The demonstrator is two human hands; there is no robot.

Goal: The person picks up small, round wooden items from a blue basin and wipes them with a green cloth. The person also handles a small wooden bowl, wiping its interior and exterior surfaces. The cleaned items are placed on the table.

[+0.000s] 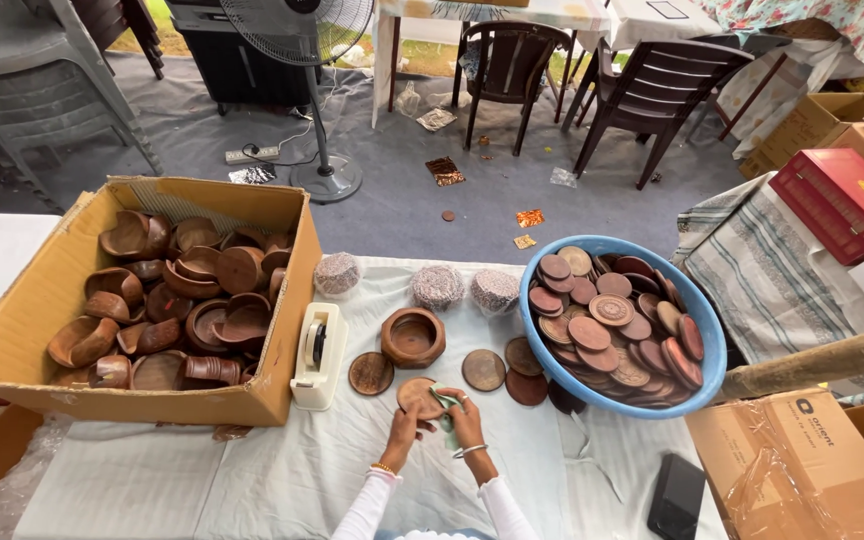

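Hands work near the table's (282, 480) front edge: left hand (401, 428) grips a round wooden lid (417, 396), right hand (466, 418) presses a green cloth (446, 412) against it. Wooden bowl (413, 336) stands just behind, blue basin (712, 350) of lids to the right

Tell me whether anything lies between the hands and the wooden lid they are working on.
Nothing visible does. The left hand grips the wooden lid by its lower edge, and the right hand presses a small green cloth to it. The wooden bowl and loose lids sit farther back on the white sheet.
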